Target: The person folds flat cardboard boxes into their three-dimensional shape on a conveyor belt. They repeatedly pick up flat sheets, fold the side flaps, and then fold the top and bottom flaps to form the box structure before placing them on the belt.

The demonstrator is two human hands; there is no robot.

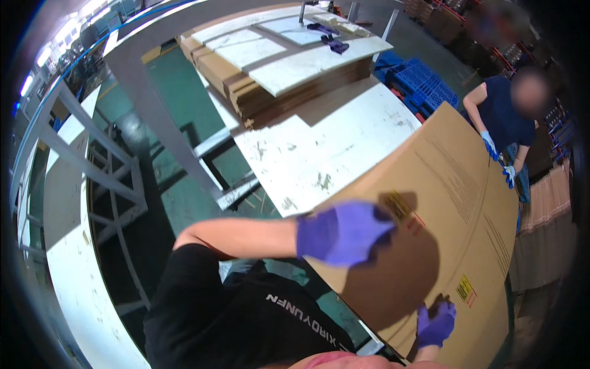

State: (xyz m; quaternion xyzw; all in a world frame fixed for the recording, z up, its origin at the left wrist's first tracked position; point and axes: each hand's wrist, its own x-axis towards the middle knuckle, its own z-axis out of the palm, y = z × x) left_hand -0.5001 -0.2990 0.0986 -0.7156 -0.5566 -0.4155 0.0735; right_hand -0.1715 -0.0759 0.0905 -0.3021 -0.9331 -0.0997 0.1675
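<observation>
Fingers apart, the right purple-gloved hand [435, 327] sits over a large, flattened brown cardboard carton [458, 184]; I can't tell the blurred left purple-gloved hand's [344, 235] grip. Beyond, a white-topped table [292, 161] bears stacked brown cardboard [212, 66].

Cardboard sheet [458, 200] runs from centre to lower right, covering the lower-right edge of the table [344, 141] at upper centre. Stack [215, 64] sits on the table's far part; panels [246, 48] on top of it, small items [335, 45] on those. Pallets [421, 80] right of the stack. Co-worker [504, 117] upper right, hands [490, 146] at the sheet's right edge. Wearer's left hand [345, 234] over its left edge, mid-frame; right hand [435, 325] at its lower end. Bench [77, 277] far left; metal post [147, 111] between bench and table.
</observation>
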